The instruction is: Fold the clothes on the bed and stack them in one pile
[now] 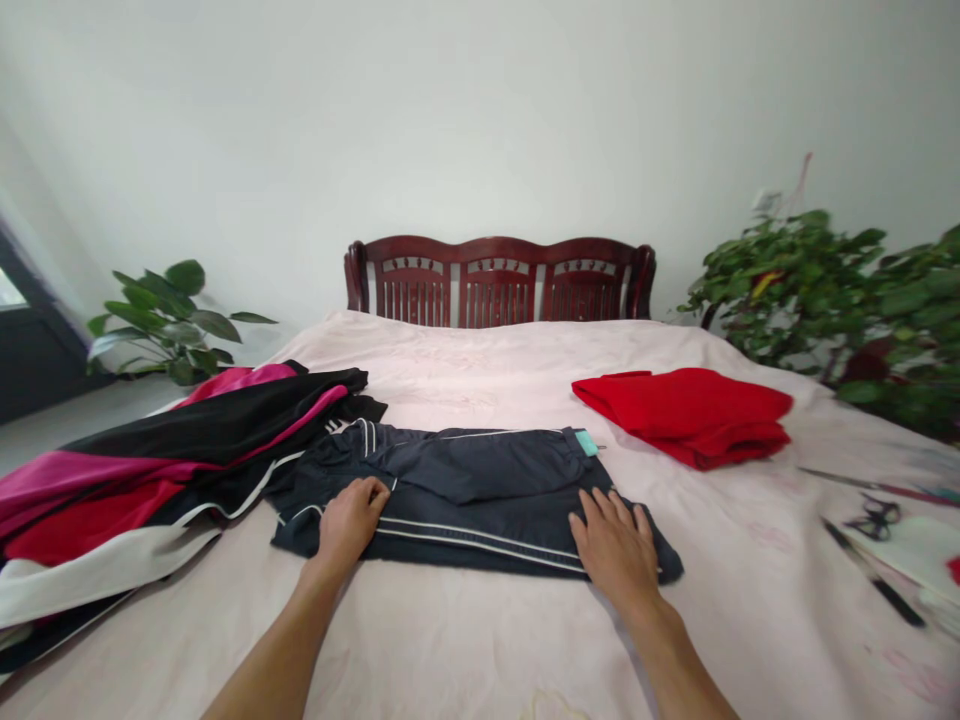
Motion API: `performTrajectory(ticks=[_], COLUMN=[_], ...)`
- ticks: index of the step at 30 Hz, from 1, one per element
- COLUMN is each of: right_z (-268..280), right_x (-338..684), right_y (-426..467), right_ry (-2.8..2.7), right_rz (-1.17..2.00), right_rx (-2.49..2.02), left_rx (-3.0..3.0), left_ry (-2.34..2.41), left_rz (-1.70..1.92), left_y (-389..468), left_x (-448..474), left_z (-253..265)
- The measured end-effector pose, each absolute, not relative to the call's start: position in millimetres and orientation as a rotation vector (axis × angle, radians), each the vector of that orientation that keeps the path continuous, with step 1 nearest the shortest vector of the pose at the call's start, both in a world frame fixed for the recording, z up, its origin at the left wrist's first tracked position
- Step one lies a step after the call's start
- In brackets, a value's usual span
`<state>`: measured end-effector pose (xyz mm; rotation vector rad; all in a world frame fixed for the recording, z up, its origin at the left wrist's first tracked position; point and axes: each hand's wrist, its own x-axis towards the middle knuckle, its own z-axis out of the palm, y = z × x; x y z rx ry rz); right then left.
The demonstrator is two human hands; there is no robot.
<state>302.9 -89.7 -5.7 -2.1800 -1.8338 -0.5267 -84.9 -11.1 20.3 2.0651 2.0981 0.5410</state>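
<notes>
Dark navy track pants point(480, 490) with white piping lie folded lengthwise across the pink bed sheet in front of me. A teal tag point(587, 443) sticks out at their far right end. On the left part of the pants rests my left hand point(354, 515), its fingers curled in and closed on the fabric. My right hand point(619, 545) lies flat on the right end, fingers spread, pressing on the cloth and holding nothing. Part of the lower edge is hidden under both hands.
Pink, black, red and white clothes point(172, 460) are heaped on the left, touching the pants. A folded red garment point(686, 415) lies at the back right. Black-handled scissors point(876, 516) and a dark knife-like tool point(874, 575) lie far right. Beyond stands a wooden headboard point(499, 280).
</notes>
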Motion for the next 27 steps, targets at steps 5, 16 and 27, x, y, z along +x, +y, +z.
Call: performTrajectory(ticks=[5,16,27], right_z=[4,44,30], right_x=[297,186,153], right_y=[-90,-87,-56], right_ry=[-1.807,-2.214,-2.189], right_rz=[-0.531,-0.140,-0.225], right_rx=[-1.950,-1.439,-1.630], left_rx=[2.000,1.774,1.849], left_ry=[2.150,2.046,2.006], left_rz=[0.674,0.679,0.657], left_y=[-8,60,88], left_x=[-86,-113,-113], left_z=[20,27,40])
